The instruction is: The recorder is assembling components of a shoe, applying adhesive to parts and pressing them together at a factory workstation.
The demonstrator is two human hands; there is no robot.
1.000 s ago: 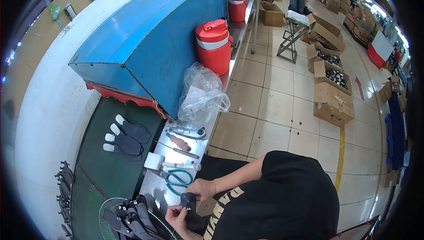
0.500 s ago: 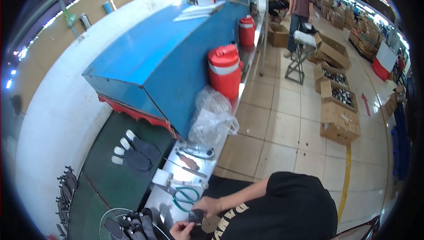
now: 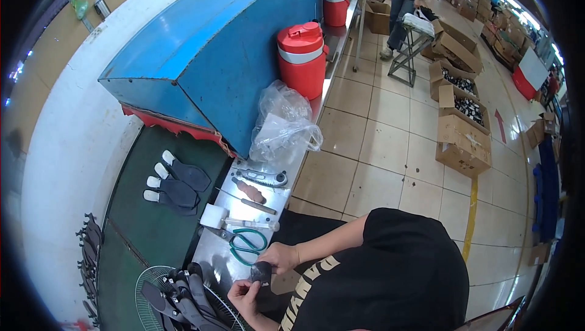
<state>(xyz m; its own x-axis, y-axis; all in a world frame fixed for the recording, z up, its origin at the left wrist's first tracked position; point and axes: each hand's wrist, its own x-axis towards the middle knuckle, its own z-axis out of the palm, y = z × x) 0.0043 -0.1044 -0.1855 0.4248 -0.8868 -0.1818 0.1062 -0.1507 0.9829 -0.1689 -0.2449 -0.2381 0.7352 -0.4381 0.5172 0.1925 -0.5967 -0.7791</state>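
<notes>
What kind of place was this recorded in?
Probably a shoe factory floor: dark insoles on a green conveyor belt, open cardboard boxes along the tiled aisle, scissors on the metal bench.

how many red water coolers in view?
2. One red cooler stands on the bench edge beside the blue hood, by the clear plastic bag. A second red cooler stands farther along. Others may be hidden.

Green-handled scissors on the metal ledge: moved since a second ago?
No. The scissors still lie beside the white block on the ledge; only the camera shifted.
</notes>
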